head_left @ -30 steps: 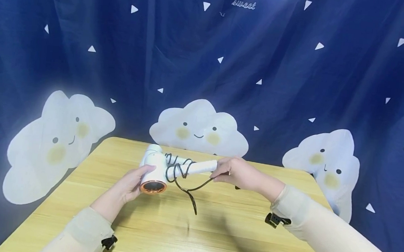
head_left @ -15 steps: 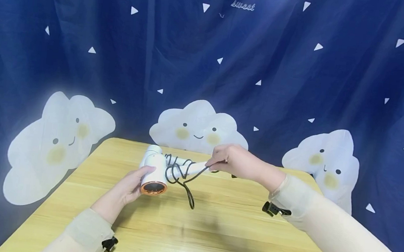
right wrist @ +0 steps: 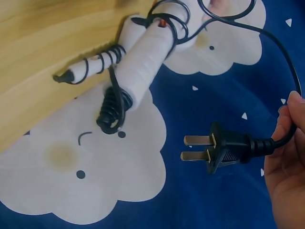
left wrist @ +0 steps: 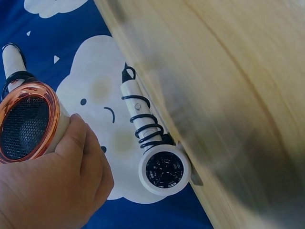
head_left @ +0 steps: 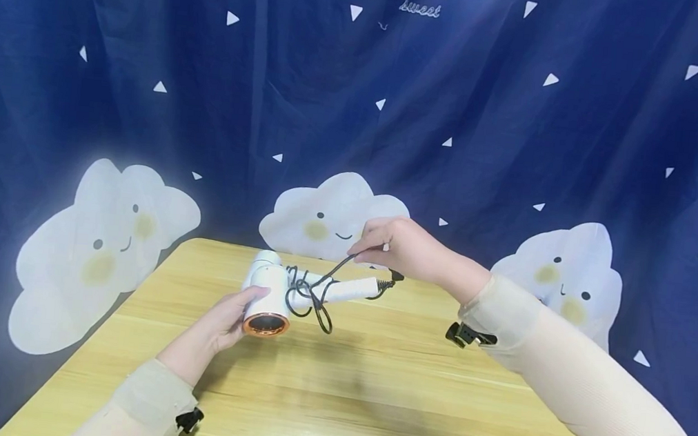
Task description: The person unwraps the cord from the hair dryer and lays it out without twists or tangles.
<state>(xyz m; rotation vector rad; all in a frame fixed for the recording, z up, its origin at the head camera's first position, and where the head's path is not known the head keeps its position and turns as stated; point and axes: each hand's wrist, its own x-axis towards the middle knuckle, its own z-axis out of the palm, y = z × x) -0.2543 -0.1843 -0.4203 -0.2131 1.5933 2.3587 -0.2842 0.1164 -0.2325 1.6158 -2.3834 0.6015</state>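
Note:
My left hand [head_left: 221, 321] grips the barrel of a white hair dryer [head_left: 270, 284] with a copper-coloured ring around its mesh end. Its white handle points right, held above the table, with loose loops of black cord around its barrel end. Above that handle, my right hand [head_left: 411, 248] pinches the black cord [head_left: 337, 268] between thumb and fingers. Close to those fingers, the two-pin plug [right wrist: 228, 150] sticks out free in the right wrist view. Behind lies a second white hair dryer [left wrist: 138, 107], its black cord coiled around its handle.
The wooden table [head_left: 283, 406] spreads beneath both hands. Past its far edge hangs a dark blue curtain [head_left: 208, 122] with white clouds and triangles. A black strap [head_left: 469, 335] sits at the right wrist, and another strap [head_left: 188, 420] at the left.
My right hand has risen and shifted slightly left, drawing the cord up above the handle. The hanging cord loop has become shorter. My left hand and the hair dryer stay in place.

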